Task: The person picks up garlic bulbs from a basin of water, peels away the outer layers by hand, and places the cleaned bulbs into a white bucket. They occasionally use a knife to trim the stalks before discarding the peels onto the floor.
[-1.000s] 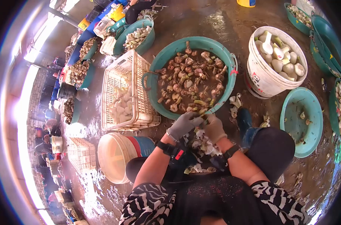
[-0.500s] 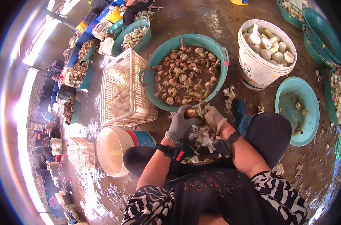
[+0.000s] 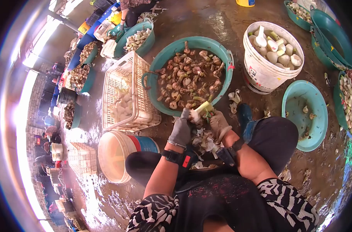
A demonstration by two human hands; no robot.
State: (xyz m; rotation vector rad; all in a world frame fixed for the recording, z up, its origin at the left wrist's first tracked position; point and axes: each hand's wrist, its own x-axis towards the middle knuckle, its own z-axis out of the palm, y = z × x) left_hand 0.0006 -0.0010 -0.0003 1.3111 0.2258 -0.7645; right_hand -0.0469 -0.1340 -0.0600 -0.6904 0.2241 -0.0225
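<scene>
My left hand, in a grey glove, is closed on the bulb end of a garlic bulb with a pale green stem pointing up and right. The bulb shows white where its skin is off. My right hand, gloved, is closed beside the stem, around peeled skin and something small and green. Both hands are at the near rim of a green tub of muddy garlic bulbs in brown water. Loose white peelings lie below my hands.
A white bucket of peeled bulbs stands right of the tub, with a green basin below it. Left are a plastic crate with white bulbs and a pale bucket. Another person is at the upper left.
The bulb between my hands was dark and covered; its white flesh and pale stem now show. My hands have moved slightly apart. The other person's arm has reached lower toward a tub.
</scene>
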